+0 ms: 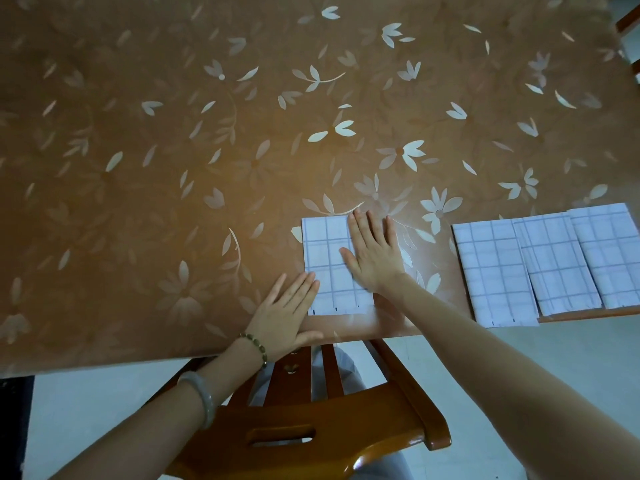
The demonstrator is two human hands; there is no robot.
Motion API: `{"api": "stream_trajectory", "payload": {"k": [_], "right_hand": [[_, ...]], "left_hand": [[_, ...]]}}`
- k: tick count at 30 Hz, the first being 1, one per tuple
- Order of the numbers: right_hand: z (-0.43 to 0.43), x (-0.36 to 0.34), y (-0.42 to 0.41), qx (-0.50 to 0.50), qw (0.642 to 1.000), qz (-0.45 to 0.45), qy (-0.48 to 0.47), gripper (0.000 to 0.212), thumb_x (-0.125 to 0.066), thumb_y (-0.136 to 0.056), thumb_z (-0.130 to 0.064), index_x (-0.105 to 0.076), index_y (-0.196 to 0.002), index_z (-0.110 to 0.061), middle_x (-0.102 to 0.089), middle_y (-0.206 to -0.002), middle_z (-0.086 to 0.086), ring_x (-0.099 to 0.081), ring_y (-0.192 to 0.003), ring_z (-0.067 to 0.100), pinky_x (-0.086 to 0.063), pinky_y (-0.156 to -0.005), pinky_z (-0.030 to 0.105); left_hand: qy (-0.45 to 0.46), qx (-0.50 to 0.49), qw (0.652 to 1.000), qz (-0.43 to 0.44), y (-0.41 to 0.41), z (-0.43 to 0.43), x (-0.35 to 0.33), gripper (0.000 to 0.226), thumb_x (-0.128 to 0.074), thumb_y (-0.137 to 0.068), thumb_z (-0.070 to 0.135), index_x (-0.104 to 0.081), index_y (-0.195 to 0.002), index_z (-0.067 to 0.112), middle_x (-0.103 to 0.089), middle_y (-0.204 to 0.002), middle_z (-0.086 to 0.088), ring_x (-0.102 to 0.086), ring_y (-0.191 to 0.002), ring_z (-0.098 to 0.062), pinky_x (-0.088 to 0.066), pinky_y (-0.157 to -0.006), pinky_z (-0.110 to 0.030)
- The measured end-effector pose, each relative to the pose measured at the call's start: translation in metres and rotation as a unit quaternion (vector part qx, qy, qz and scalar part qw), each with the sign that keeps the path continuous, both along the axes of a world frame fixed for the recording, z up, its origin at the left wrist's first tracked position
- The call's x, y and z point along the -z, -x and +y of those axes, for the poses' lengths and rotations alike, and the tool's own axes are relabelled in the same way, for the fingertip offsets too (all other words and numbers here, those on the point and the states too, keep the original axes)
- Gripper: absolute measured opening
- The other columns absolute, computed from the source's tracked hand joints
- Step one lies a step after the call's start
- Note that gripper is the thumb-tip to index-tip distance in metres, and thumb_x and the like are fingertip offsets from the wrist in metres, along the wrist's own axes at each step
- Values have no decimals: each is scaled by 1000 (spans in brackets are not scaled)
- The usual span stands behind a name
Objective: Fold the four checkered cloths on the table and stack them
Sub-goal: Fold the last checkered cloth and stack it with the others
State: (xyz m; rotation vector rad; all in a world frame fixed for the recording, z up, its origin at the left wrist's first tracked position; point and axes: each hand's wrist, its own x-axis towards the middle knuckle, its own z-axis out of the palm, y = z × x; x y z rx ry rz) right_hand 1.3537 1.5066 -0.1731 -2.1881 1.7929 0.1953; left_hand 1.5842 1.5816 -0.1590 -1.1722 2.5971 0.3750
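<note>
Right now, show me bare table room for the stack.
Bare: the table left of and beyond the cloth under the right hand, and the strip between it and the three overlapping cloths. Crowded: the near right edge, where they lie.

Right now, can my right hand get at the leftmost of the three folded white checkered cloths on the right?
Probably yes. The right hand lies flat on the fourth folded white checkered cloth, and only bare brown flower-patterned tabletop separates it from that leftmost cloth.
</note>
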Motion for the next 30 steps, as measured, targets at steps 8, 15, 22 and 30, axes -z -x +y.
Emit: {"api": "stream_trajectory", "payload": {"k": [8, 15, 22, 30], "right_hand": [[9, -34, -1, 195, 948, -244, 64, 41, -58, -86, -14, -53, -124, 1, -41, -133, 20, -43, -115, 33, -41, -95, 39], [30, -40, 1, 313, 902, -292, -60, 30, -60, -81, -11, -59, -111, -7, -44, -104, 3, -51, -87, 18, -33, -73, 18], [34, -39, -1, 297, 912, -275, -63, 36, -52, -80, -3, -60, -115, -5, -49, -104, 9, -53, -93, 26, -45, -82, 30], [33, -41, -2, 321, 859, -394, -68, 22, -55, -84, -13, -67, -103, -11, -64, -90, 0, -56, -90, 18, -42, -70, 16]], "left_hand": [[-64, -212, 957, 186, 19, -15, -25, 67, -36, -93, 56, -32, -144, 13, -34, -149, -4, -27, -139, -20, -25, -115, -39], [-195, -589, 703, 348, 59, -56, -30, 74, -69, -83, 25, -28, -141, 6, -47, -125, -8, -51, -109, -20, -47, -91, -33], [-263, -646, 585, 414, 79, -63, -35, 25, -69, -82, 9, -61, -106, 5, -69, -101, -10, -66, -82, -19, -53, -68, -29], [-337, -610, 551, 459, 76, -54, -59, 15, -56, -91, 3, -66, -94, 13, -70, -94, -2, -67, -90, -24, -54, -86, -45]]}}
